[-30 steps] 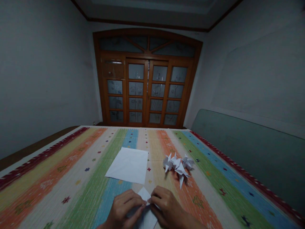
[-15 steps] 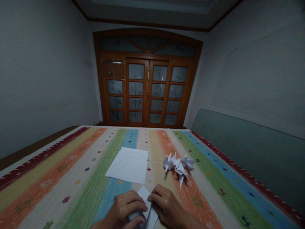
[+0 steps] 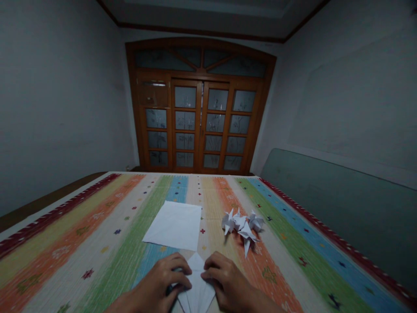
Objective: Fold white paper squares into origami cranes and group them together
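A small white folded paper (image 3: 196,284) with a pointed far tip lies on the striped cloth (image 3: 97,243) at the bottom middle. My left hand (image 3: 159,282) presses its left side with curled fingers. My right hand (image 3: 228,284) holds down its right side, fingers bent onto the edge. Both hands grip the same piece. A flat white sheet (image 3: 174,225) lies just beyond my left hand. Several finished white paper cranes (image 3: 241,224) sit in a cluster beyond my right hand.
The colourful striped cloth covers a wide surface running to a wooden door with glass panes (image 3: 198,124) at the far wall. A grey-green padded panel (image 3: 342,213) runs along the right side. A dark floor strip (image 3: 42,202) shows at the left.
The folded paper now lies flatter and more open between my hands, its tip pointing away. My left hand shifted slightly left and down; the view drifted a little.
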A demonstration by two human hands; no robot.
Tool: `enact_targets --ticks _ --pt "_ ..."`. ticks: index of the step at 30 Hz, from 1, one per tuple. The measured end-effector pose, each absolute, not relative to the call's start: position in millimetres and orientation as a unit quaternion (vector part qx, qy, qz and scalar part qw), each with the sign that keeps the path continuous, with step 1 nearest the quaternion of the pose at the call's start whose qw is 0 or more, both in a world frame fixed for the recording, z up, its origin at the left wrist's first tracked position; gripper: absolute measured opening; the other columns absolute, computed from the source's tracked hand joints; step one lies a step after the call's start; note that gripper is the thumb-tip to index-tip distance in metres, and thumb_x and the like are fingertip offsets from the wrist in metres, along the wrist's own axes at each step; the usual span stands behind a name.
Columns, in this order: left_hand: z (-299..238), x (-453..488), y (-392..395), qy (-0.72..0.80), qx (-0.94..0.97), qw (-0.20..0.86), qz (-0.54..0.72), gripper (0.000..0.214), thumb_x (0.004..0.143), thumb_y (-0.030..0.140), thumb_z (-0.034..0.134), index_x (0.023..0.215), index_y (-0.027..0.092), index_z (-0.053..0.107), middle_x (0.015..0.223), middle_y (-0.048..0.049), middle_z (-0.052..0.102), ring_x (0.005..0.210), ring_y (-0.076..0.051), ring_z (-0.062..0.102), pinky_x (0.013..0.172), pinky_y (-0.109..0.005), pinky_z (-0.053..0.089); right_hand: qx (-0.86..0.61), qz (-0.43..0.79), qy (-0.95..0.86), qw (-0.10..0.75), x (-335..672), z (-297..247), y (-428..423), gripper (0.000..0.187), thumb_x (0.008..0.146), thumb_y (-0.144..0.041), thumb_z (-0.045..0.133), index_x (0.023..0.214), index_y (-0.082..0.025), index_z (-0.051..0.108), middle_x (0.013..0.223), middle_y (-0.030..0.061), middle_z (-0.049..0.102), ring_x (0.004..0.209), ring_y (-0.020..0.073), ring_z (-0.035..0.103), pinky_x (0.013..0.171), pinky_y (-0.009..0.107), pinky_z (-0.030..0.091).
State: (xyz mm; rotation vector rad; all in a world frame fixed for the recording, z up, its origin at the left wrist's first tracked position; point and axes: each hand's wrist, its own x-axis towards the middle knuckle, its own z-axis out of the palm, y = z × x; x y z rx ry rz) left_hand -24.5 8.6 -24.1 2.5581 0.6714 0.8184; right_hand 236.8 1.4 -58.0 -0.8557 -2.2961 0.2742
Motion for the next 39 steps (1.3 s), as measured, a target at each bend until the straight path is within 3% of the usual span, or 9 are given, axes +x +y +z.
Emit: enact_targets --ticks 10,19,29,35,39 --pt "-30 -23 17 0.307 0.891 0.166 0.291 0.031 0.092 0.006 0.057 0.114 0.023 0.069 0.116 -0.0090 0.070 0.110 -0.027 0.062 0.096 -0.041 0.052 -0.339 0.110 -0.879 0.317 233 -49 0 0.022 0.083 -0.007 0.061 0.097 -0.019 0.073 0.098 0.0109 0.071 0.091 0.0240 0.068 0.079 0.032 0.054" --pt "-30 -21 16 0.309 0.867 0.216 0.325 0.031 0.087 0.004 0.060 0.107 0.024 0.073 0.112 -0.0065 0.076 0.111 -0.027 0.065 0.098 -0.039 0.051 -0.356 0.113 -0.879 0.297 233 -47 -1 0.018 0.089 -0.009 0.059 0.096 -0.020 0.071 0.099 0.0102 0.067 0.094 0.0239 0.065 0.080 0.032 0.053" --pt "-51 -23 22 0.366 0.794 0.316 0.367 0.024 0.087 0.013 0.064 0.098 0.028 0.080 0.121 -0.0078 0.075 0.117 -0.030 0.066 0.107 -0.049 0.044 -0.397 0.159 -0.859 0.283 234 -43 0 0.042 0.083 -0.007 0.061 0.124 -0.018 0.061 0.118 0.0127 0.068 0.111 0.0289 0.061 0.099 0.043 0.050" --pt "-41 -13 22 0.336 0.721 0.445 0.412 0.020 0.081 0.015 0.066 0.090 0.024 0.081 0.116 -0.0105 0.073 0.113 -0.029 0.067 0.090 -0.038 0.055 -0.399 0.234 -0.824 0.327 237 -46 1 0.049 0.079 -0.005 0.061 0.126 -0.019 0.060 0.118 0.0120 0.068 0.111 0.0271 0.063 0.100 0.041 0.049" --pt "-44 -10 24 0.346 0.662 0.505 0.432 0.018 0.072 0.014 0.072 0.084 0.023 0.082 0.115 -0.0102 0.070 0.112 -0.029 0.066 0.086 -0.035 0.055 -0.396 0.308 -0.780 0.374 235 -50 9 0.052 0.072 -0.002 0.060 0.121 -0.021 0.063 0.108 0.0079 0.067 0.098 0.0244 0.065 0.090 0.037 0.051"
